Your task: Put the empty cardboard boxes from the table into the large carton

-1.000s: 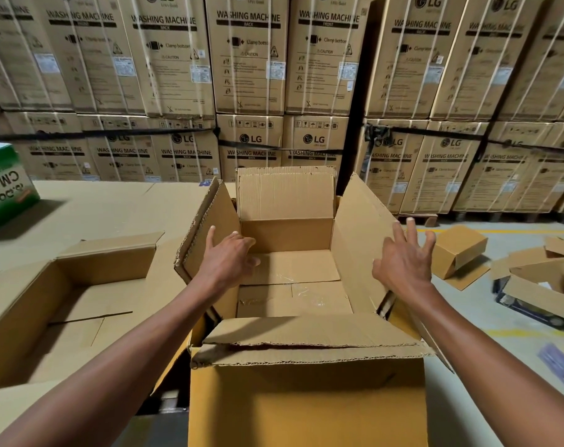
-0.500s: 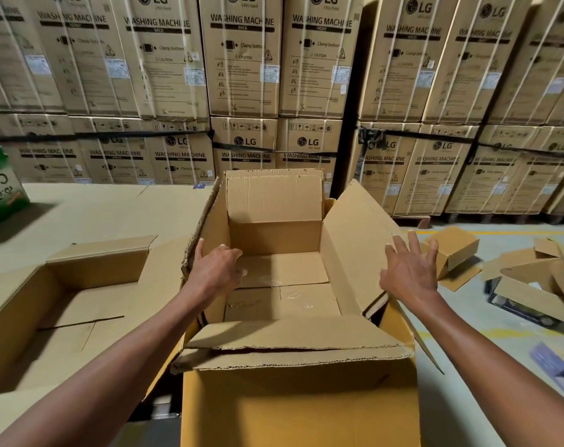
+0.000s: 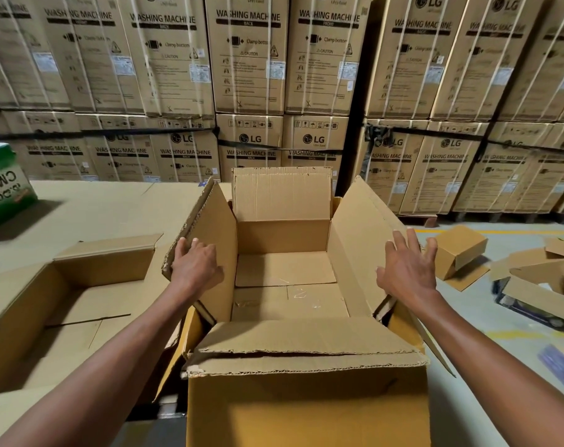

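- Large carton (image 3: 306, 411) stands open directly below the viewer; its near flap is folded inward and hides part of the floor inside, where flat cardboard pieces lie.
- Left hand (image 3: 195, 267): its grip is closed on the upper edge of the carton's left flap (image 3: 209, 233) — fingers curl over the edge, fingertips partly hidden behind the cardboard.
- Right hand (image 3: 408, 274): fingers spread and straight, holding nothing; it sits at the outer side of the right flap (image 3: 359, 250). Whether the palm touches the flap cannot be told, as only the back of the hand shows.
- Empty cardboard box (image 3: 61, 304) lies open on the worktop (image 3: 90, 214), to the outer side of the left grip; its near corner is cut off by the left forearm.
- Green box (image 3: 3, 185) at the far left of the worktop is cropped by the frame edge; its print is only partly legible.
- Beyond the right hand, a small box (image 3: 458, 250) and loose cardboard scraps (image 3: 539, 279) lie on the floor — blurred.
- Stacked washing machine cartons (image 3: 248, 59) fill the background.
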Available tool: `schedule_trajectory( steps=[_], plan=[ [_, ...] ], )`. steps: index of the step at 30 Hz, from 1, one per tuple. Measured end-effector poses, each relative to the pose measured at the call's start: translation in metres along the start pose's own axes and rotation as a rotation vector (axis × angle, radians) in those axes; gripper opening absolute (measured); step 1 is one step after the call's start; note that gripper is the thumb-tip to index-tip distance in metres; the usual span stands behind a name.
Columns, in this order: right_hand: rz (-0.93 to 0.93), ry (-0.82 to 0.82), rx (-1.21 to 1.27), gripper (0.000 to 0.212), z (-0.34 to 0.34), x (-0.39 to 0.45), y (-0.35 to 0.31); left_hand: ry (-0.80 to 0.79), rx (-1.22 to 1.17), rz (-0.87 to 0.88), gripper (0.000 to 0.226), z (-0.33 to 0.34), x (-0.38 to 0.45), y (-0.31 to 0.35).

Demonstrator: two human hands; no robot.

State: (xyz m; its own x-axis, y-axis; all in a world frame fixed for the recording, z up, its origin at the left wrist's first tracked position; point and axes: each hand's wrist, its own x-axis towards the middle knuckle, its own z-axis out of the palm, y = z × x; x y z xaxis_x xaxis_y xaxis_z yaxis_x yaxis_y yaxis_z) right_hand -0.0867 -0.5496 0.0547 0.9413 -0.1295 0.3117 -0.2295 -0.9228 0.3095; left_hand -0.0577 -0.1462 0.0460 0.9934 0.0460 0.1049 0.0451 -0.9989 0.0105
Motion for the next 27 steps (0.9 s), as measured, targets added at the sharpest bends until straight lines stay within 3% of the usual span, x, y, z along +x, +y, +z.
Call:
schedule_trajectory(
  steps=[6,16,27],
  plan=[
    [-0.012,0.024,-0.016,0.060,0.001,0.000,-0.001,0.011,-0.010,0.019,0.024,0.003,0.002,-0.005],
    [-0.013,0.045,0.001,0.059,-0.002,0.000,-0.001,0.040,-0.123,0.205,0.058,-0.017,-0.021,0.035],
    [-0.053,0.040,0.053,0.059,-0.007,-0.009,-0.006,0.039,-0.172,0.304,0.059,-0.021,-0.030,0.048]
  ],
)
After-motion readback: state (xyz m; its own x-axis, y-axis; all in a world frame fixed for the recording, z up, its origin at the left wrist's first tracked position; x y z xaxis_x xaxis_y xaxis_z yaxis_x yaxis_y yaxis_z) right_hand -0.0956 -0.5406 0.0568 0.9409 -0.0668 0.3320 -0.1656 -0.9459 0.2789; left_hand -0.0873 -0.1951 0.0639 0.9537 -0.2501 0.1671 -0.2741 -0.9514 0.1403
